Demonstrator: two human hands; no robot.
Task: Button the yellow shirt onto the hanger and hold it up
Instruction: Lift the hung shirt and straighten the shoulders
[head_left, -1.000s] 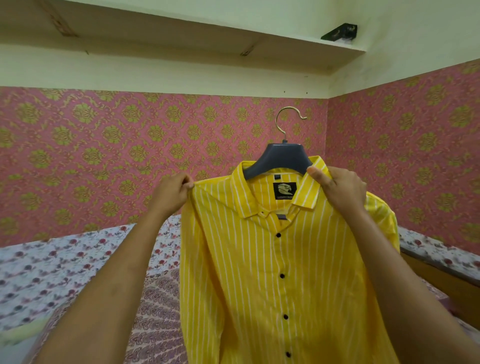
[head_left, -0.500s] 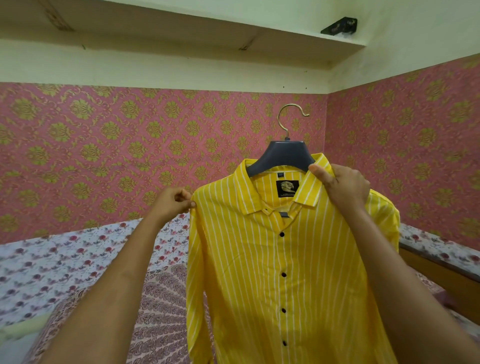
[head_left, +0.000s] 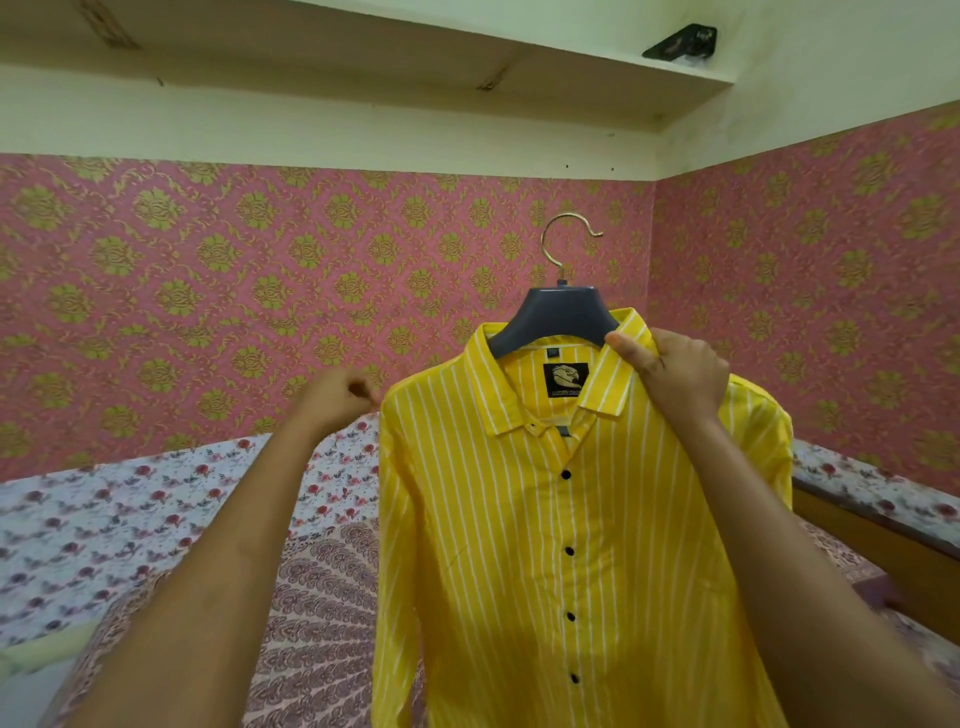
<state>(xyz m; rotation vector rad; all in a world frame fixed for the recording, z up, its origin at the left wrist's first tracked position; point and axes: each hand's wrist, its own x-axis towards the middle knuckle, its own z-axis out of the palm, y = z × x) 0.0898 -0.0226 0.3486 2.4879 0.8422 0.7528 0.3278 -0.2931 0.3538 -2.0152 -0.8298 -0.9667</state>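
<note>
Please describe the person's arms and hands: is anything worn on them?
The left arm and right arm are bare, no sleeves in view. The left hand and right hand wear no gloves. I see no ring, watch or bracelet, though the left hand is blurred.

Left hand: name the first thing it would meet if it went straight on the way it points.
Likely the yellow shirt: the left hand points up and rightward, and the shirt's shoulder edge lies right beside it. Blur leaves depth unsure.
</note>
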